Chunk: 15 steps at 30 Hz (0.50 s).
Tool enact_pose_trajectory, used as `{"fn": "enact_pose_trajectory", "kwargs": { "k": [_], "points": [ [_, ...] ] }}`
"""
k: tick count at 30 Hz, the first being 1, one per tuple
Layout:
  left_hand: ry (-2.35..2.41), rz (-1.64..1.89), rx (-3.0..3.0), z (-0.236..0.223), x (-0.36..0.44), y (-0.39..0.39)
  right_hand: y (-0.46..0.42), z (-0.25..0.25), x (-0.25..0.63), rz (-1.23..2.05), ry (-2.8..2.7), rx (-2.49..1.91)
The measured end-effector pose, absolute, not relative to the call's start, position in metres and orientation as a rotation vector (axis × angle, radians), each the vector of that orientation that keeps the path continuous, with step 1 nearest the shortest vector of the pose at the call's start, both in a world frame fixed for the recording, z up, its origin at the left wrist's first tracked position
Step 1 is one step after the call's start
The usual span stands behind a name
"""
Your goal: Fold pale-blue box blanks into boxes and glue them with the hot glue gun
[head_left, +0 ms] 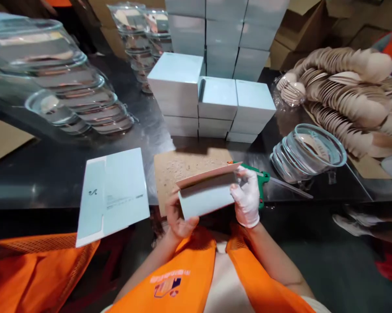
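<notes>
Table point(52, 176), dark and glossy, bears stacked white boxes point(219, 91) at far centre. Flat white printed sheet point(117, 191) lies at left, projecting past the near edge. Brown board point(170, 174) lies at near centre. Partly folded white carton point(209, 198) is held over the board's near part. Green glue gun point(263, 177) lies right of the carton, partly hidden by the gloved right hand point(248, 198), which grips the carton's right end; bare left hand point(178, 217) grasps its left end.
</notes>
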<state>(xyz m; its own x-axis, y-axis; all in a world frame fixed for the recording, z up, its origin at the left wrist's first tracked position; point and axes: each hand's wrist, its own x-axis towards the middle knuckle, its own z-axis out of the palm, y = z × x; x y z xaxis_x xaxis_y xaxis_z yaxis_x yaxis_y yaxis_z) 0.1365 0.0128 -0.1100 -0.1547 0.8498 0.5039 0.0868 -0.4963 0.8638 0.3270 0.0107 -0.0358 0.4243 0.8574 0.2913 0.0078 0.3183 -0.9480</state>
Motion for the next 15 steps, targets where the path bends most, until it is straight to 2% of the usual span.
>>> {"fn": "enact_pose_trajectory", "kwargs": {
  "k": [3,6,8,11,13,15],
  "points": [
    [1.037,1.865,1.689,-0.107,0.137,0.014,0.007,-0.028,0.321,0.719,-0.869,-1.168],
    [1.008,1.816,1.908,-0.102,0.126,0.020,-0.001,-0.023,0.347,0.832,-0.990,-1.270],
    [0.987,1.800,1.969,-0.099,0.119,0.025,-0.010,-0.024,0.376,0.718,-1.092,-1.519],
    [0.980,1.811,1.985,-0.101,0.118,0.031,-0.020,-0.033,0.416,0.401,-1.106,-2.160],
    [0.981,1.830,2.017,-0.103,0.122,0.034,-0.020,-0.042,0.429,0.450,-1.043,-2.467],
    [0.940,1.847,2.048,-0.103,0.126,0.037,-0.016,-0.049,0.435,0.641,-0.951,-2.490]
  ]
}}
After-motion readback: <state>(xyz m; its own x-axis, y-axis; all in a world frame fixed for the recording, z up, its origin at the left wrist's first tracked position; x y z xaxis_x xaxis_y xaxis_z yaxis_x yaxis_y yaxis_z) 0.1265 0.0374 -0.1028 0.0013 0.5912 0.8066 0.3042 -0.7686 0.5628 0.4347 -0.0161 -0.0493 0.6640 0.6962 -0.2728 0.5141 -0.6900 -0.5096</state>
